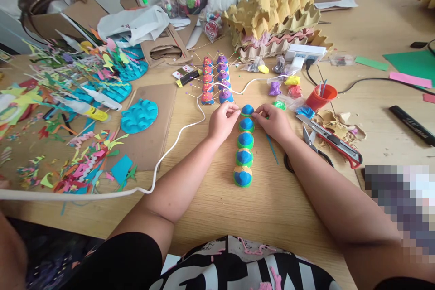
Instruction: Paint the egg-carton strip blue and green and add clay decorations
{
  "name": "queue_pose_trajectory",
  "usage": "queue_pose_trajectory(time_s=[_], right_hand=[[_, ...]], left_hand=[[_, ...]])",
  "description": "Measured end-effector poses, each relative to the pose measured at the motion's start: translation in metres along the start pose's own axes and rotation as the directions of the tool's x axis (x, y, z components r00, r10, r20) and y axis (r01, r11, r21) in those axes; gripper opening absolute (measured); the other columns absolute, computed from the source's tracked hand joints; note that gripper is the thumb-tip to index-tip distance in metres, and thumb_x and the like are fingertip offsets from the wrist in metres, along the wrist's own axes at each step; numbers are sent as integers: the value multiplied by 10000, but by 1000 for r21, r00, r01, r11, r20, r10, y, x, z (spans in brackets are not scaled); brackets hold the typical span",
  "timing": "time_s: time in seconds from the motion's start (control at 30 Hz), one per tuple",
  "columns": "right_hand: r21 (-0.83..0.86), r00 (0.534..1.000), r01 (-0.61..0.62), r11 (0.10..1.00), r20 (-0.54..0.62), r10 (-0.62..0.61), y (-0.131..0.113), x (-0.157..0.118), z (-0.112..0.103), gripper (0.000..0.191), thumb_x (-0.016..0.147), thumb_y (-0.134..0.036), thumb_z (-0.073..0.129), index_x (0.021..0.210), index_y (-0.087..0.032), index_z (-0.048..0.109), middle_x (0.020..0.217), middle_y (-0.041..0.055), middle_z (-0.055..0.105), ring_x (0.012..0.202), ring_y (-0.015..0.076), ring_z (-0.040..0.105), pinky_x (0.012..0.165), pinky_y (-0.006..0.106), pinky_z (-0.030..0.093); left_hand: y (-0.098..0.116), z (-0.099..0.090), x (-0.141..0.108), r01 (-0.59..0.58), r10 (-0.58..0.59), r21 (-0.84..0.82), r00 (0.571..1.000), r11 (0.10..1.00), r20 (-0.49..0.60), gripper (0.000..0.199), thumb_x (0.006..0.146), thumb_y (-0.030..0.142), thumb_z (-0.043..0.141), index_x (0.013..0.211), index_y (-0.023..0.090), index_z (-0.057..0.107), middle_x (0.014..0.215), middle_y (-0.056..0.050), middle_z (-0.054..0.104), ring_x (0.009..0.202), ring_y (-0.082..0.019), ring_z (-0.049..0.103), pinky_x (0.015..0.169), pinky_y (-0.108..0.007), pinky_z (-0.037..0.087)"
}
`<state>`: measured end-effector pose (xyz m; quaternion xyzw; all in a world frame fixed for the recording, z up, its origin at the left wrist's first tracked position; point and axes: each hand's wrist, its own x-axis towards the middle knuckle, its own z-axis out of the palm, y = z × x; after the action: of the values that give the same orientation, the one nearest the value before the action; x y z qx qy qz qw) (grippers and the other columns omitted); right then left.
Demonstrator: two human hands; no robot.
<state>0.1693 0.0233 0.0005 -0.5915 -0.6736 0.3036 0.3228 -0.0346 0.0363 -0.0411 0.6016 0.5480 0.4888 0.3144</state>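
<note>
A row of several blue and green domes (245, 139) runs away from me on the wooden table, the nearer ones showing tan patches. At its far end, my left hand (224, 120) is on the left of the last dome (248, 110), fingers pinched together. My right hand (272, 120) is on the right of that dome, its fingertips also closed and close to the edge. Whatever lies between the fingertips is too small to make out. Behind stand a red figure row (207, 80) and a purple figure row (223, 79) with thin sticks.
Scissors (311, 138), a box cutter (335, 140) and a red cup (321, 97) lie right of my right hand. A white cable (180, 133) curves past my left arm. Cardboard (149, 122) and paper scraps (79, 167) are at left; egg trays (272, 9) stand behind.
</note>
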Motion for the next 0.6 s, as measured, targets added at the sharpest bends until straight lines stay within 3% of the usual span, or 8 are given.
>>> queue_pose_trajectory(time_s=[0.6], right_hand=[[46,1000,15,999,-26,-14,5,2,3,115,907,-341,658,913,-231,693,715,-6,649,664,172,530,660,318,384]], left_hand=[[-1,1,2,-26,26,19,1000,999,-7,100,948,126,723,941,221,752,963,-15,834,873,-159,769,865,-298,582]])
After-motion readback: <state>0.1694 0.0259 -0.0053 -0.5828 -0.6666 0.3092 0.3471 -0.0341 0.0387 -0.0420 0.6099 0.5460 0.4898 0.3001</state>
